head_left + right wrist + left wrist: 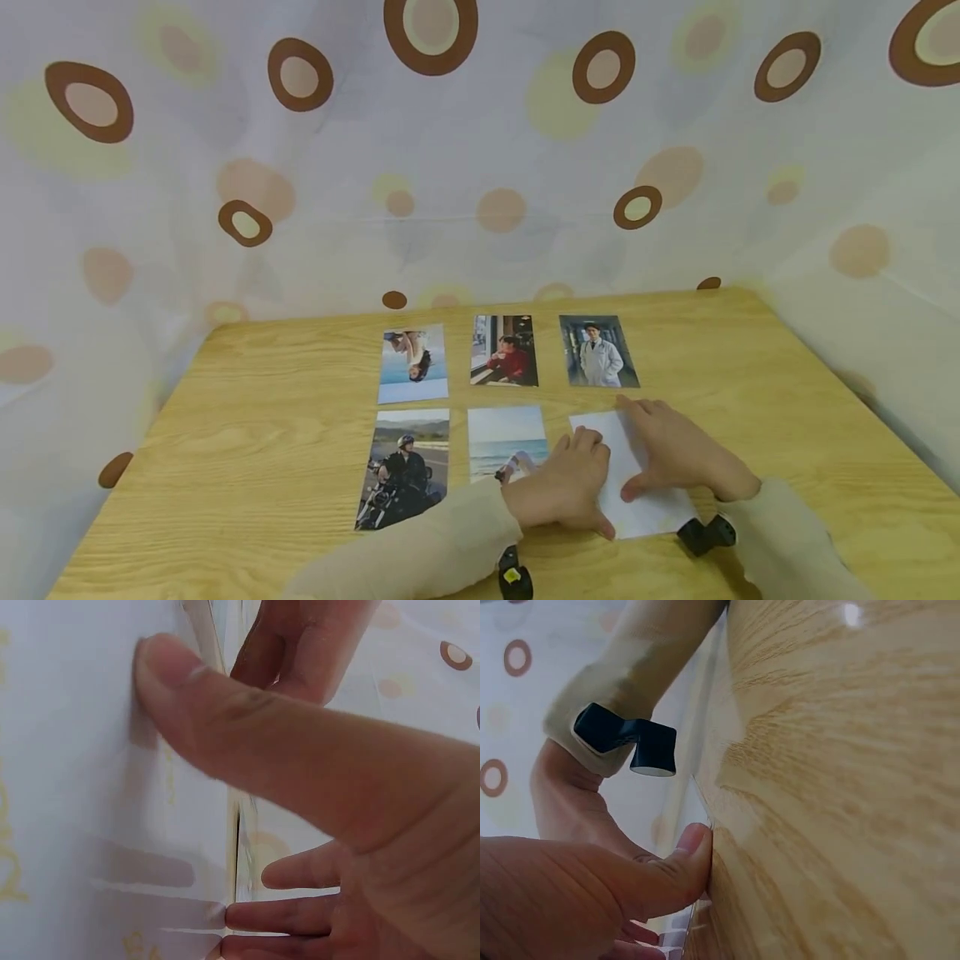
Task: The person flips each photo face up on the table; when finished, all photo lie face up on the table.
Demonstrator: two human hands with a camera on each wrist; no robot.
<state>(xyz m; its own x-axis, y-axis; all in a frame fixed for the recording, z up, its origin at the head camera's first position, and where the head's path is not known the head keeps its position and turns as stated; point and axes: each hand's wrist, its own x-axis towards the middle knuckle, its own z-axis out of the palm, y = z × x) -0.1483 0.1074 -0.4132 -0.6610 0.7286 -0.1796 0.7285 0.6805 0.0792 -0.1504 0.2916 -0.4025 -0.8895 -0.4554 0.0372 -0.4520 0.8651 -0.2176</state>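
Note:
A white rectangular sheet (651,514) with faint yellow lettering lies on the wooden table between both hands. My left hand (564,482) is at its left side, the thumb low on that edge and the fingers farther up. In the left wrist view the left thumb (694,851) reaches the sheet's edge by the wood. From the right, my right hand (673,448) reaches over the sheet, thumb above its surface. Its other fingers (281,915) extend straight to the sheet's edge in the right wrist view. Left of the sheet, a seaside photo (504,429) is partly hidden by the left hand.
Along the back lie an upside-down portrait photo (415,367), a photo of someone in red (504,350) and a white-coat photo (600,352). A motorcycle photo (405,467) is at front left. A patterned curtain (450,258) surrounds the table (247,467).

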